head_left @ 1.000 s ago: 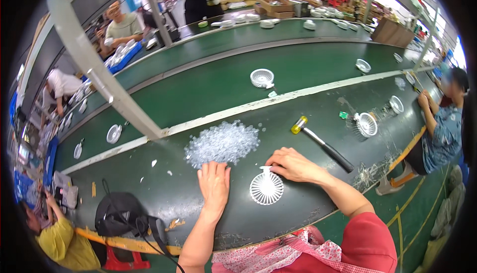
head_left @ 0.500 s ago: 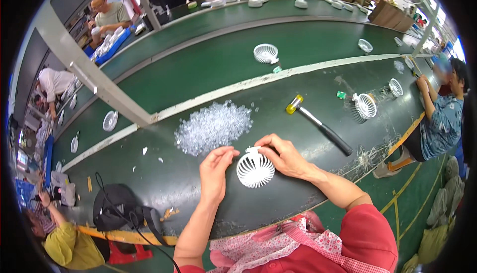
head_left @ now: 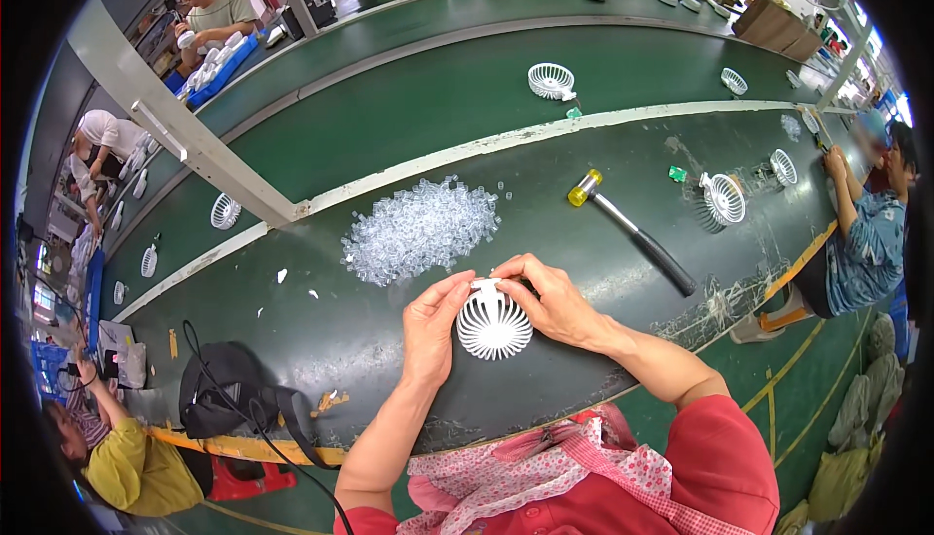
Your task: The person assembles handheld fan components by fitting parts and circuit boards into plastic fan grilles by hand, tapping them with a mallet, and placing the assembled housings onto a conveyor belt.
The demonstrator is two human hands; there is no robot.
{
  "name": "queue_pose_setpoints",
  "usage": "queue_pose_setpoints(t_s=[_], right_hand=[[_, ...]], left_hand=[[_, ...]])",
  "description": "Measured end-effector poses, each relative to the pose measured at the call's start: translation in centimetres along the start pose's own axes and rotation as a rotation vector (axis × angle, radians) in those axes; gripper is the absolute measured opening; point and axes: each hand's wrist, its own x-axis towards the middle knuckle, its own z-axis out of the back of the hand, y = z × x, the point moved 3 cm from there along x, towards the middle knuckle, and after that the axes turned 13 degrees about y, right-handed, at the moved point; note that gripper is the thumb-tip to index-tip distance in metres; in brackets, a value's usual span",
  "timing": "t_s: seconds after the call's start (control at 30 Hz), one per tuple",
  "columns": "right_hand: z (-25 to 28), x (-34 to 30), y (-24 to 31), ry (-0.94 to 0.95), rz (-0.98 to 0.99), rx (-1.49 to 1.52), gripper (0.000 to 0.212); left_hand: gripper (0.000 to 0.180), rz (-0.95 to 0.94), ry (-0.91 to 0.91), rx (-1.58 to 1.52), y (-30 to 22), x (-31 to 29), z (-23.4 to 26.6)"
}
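A white slatted fan cage (head_left: pixel 494 326) lies in front of me on the dark tabletop, its short neck pointing away from me. My right hand (head_left: pixel 555 306) grips that neck from the right, between thumb and fingers. From the left, the pinched thumb and fingertips of my left hand (head_left: pixel 435 326) meet the other side of the neck. Anything between those left fingertips is too small or hidden to make out. Just beyond my hands lies a heap of small clear plastic pieces (head_left: pixel 423 229).
To the right rests a mallet (head_left: pixel 637 231) with a yellow head and black handle. More fan cages (head_left: pixel 723 199) lie farther right, near a seated co-worker (head_left: pixel 869 214). Behind a pale rail runs a green conveyor belt (head_left: pixel 418 112). A black bag (head_left: pixel 229 389) with a cable sits at left.
My left hand has moved right and now touches the cage's neck, where before it was apart. My right hand keeps its hold. The view has shifted slightly.
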Motion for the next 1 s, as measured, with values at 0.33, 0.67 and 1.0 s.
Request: queue_pose_setpoints(t_s=[0.33, 0.67, 1.0], right_hand=[[0.0, 0.4, 0.0, -0.075, 0.107, -0.071, 0.012], [2.2, 1.2, -2.1, 0.257, -0.128, 0.560, 0.022], [15.7, 7.2, -7.5, -0.584, 0.225, -0.304, 0.017]], left_hand=[[0.023, -0.169, -0.022, 0.380, -0.8, -0.3, -0.8], [0.024, -0.133, 0.007, 0.335, 0.2, 0.0, -1.4], [0.031, -0.190, 0.066, 0.558, 1.7, 0.1, -3.0]])
